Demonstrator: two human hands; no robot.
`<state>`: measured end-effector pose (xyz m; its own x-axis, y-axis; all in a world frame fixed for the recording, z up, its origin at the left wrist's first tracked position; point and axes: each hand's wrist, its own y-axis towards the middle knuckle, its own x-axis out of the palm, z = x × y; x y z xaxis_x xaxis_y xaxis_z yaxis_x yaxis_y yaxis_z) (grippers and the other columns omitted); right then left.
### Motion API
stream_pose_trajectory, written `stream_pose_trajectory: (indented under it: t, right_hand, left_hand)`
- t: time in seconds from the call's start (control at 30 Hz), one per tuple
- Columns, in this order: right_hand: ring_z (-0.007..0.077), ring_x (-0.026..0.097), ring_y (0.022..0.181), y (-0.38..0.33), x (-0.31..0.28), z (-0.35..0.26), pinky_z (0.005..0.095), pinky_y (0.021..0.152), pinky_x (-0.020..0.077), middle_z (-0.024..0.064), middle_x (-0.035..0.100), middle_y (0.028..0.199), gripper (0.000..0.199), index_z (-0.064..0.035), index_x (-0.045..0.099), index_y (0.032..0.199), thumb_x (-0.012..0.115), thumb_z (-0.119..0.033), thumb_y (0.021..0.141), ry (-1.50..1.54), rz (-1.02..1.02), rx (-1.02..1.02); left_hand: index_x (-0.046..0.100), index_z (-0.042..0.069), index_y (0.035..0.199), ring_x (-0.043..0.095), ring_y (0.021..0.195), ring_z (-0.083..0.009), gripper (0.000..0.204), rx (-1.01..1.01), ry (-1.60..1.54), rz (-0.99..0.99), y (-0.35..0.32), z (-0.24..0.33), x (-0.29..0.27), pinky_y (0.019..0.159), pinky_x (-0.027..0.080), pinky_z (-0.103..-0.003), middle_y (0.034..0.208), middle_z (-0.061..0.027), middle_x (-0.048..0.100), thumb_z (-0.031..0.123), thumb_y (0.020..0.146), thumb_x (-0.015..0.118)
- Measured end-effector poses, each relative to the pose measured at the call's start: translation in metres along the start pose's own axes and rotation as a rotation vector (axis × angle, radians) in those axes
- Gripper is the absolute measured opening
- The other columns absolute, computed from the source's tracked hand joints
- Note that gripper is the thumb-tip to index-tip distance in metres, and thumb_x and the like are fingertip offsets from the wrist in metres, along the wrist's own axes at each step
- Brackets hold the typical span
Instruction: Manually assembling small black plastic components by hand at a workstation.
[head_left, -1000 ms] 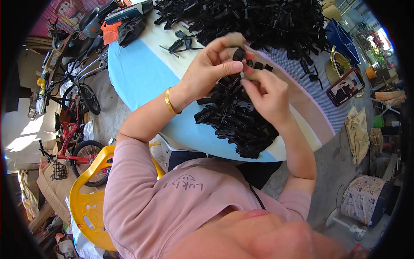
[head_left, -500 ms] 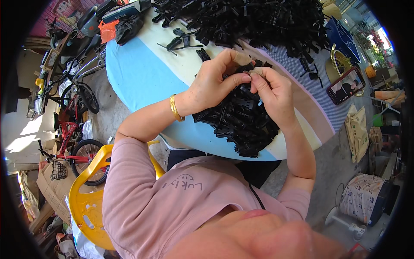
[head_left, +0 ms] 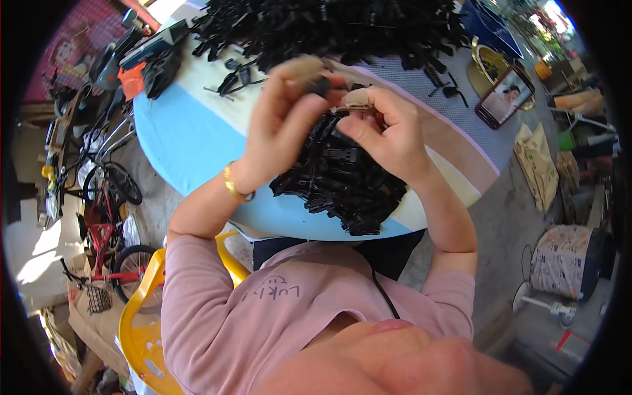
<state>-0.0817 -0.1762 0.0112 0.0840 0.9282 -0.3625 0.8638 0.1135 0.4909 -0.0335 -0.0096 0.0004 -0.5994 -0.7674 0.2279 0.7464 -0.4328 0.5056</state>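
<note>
Over the near part of the cloth-covered table (head_left: pixel 178 125), my left hand (head_left: pixel 276 122) is lifted and smeared by motion. A small black plastic part (head_left: pixel 318 85) shows between its thumb and fingers. Close beside it, my right hand (head_left: pixel 388 131) has thumb and index finger drawn together, beige tape around the index fingertip. What those fingers hold is too hidden to name. Below both hands lies a near pile of black plastic clip-like parts (head_left: pixel 349 178), reaching close to the table's front edge.
A big heap of black parts (head_left: pixel 329 29) covers the table's far side. Several loose parts (head_left: pixel 234 76) lie left of it. At the right are a phone (head_left: pixel 505 97), a gold-coloured container (head_left: pixel 484 62) and a blue box (head_left: pixel 490 29). A yellow chair (head_left: pixel 141 329) stands at the left.
My hands were together at the fingertips; now the left has drawn away to the left with a black part. The right stays nearby, still pinched. The whole view has shifted slightly.
</note>
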Motion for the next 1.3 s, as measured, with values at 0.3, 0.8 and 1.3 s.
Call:
stream_pose_trajectory:
  t: [0.3, 0.8, 1.3]
  right_hand:
    - [0.0074, 0.052, 0.062, -0.001, -0.005, -0.001, 0.0174, 0.050, 0.0402, 0.0055, 0.059, 0.076, 0.012, 0.0018, 0.060, 0.081, 0.068, 0.001, 0.073, 0.015, 0.064, -0.304]
    - [0.0004, 0.044, 0.055, 0.000, -0.006, 0.004, 0.0137, 0.048, 0.0336, 0.0006, 0.057, 0.075, 0.013, 0.0003, 0.058, 0.095, 0.054, -0.010, 0.088, 0.449, -0.120, 0.410]
    - [-0.0001, 0.036, 0.048, -0.006, 0.009, -0.002, 0.0142, 0.042, 0.0256, -0.0008, 0.053, 0.063, 0.015, -0.0003, 0.060, 0.093, 0.049, -0.010, 0.090, 0.293, -0.092, 0.369]
  left_hand:
    - [0.039, 0.001, 0.126, 0.055, 0.104, -0.0226, 0.034, -0.498, -0.430, -0.117, 0.005, 0.002, -0.014, 0.091, 0.046, -0.035, 0.117, -0.0138, 0.051, 0.013, 0.094, 0.039]
    - [0.037, -0.001, 0.127, 0.054, 0.101, -0.0142, 0.047, -0.320, 0.049, -0.199, -0.004, -0.003, -0.009, 0.090, 0.045, -0.029, 0.118, -0.0095, 0.051, -0.004, 0.084, 0.054]
    - [0.055, -0.001, 0.099, 0.061, 0.082, -0.0137, 0.021, 0.111, 0.404, -0.030, -0.011, -0.017, -0.004, 0.071, 0.050, -0.024, 0.092, -0.0082, 0.062, 0.000, 0.079, 0.062]
